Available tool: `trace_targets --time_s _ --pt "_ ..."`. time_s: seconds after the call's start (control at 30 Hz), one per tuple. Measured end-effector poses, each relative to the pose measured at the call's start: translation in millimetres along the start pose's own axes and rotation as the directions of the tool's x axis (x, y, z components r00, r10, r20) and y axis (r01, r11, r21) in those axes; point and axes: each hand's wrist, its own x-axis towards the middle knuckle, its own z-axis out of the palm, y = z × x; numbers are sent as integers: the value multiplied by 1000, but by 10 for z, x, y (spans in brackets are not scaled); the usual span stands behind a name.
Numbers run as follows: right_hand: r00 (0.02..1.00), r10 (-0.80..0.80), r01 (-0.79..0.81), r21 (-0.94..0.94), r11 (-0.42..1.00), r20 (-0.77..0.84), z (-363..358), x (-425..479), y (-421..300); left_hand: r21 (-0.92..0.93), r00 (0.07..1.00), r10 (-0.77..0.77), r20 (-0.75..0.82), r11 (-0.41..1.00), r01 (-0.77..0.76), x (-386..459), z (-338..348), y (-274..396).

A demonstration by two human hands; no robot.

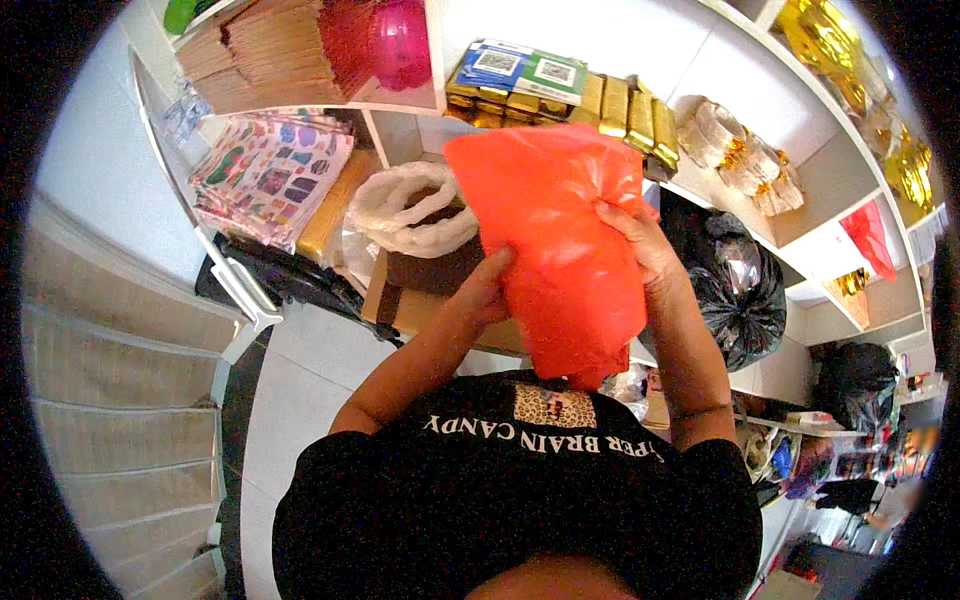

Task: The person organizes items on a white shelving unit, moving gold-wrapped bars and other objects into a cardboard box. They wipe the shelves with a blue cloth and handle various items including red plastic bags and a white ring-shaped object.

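Note:
A red plastic bag (pixel 562 247) is held up in front of my chest, its lower end hanging close to my black shirt. My left hand (pixel 484 289) grips its left edge, thumb on the near face and fingers out of sight. On the other side my right hand (pixel 637 236) pinches gathered plastic at the upper right. Whatever the bag may contain is hidden. Behind my left hand, a coil of thick white rope-like material (pixel 411 206) rests on a dark brown box (pixel 435 266). Past the bag's top lie stacked gold foil-wrapped bars (pixel 615 105).
Printed sheets (pixel 277 172) are piled at the left. A tied black plastic bag (pixel 739 292) bulges beside my right forearm. Bundles with gold ties (pixel 739 154) sit on the white shelf (pixel 840 169). A cardboard box (pixel 420 304) stands low ahead, and a shutter (pixel 127 442) lines the left.

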Motion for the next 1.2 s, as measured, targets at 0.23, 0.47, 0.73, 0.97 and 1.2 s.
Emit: trace_targets --time_s 0.23,0.47,0.73,0.97,1.2 --pt "969 -135 -10 -576 818 -208 -1057 63 291 100 959 15 -283 995 13 38 121 -162" --pt "826 -540 234 -970 65 163 -151 -370 444 334 902 239 -359 936 -116 143 -109 -184" --pt "889 -442 -50 -933 -357 122 -602 348 1566 882 942 134 -308 412 229 -362 -574 246" --pt "880 -471 -99 -943 -319 66 -405 386 1623 634 781 515 353 -745 205 -667 -643 1716" --pt "870 -491 -135 -941 -310 38 -397 389 1657 713 937 333 -108 -630 307 -450 -738 2237"
